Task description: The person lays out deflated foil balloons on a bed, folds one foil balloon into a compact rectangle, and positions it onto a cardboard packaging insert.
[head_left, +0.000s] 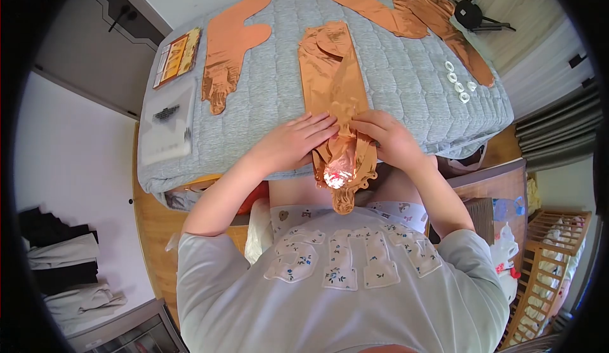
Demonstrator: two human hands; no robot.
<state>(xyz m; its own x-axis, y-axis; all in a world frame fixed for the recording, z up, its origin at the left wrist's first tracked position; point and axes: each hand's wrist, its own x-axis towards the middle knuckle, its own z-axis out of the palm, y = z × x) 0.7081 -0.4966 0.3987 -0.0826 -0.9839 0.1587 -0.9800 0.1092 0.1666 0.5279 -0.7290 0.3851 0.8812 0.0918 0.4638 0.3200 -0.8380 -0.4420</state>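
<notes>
A copper-coloured foil balloon (pixel 333 77) lies flat and uninflated on the bed in front of me. Its near end hangs over the mattress edge toward my lap, crumpled and shiny. My left hand (pixel 295 140) rests on the balloon's left side, palm down with fingers stretched out. On the opposite side, my right hand (pixel 390 140) touches the foil with its fingers extended. The fingertips of both hands are close together but apart. Part of the foil's edge is hidden under the fingers.
More flat copper foil balloons lie at the bed's left (pixel 235 42) and far right (pixel 406 19). Several white ribbon-like rolls (pixel 457 86) sit at right near a black router (pixel 468 14). Printed packaging (pixel 176 58) and a clear plastic bag (pixel 166 124) lie at left.
</notes>
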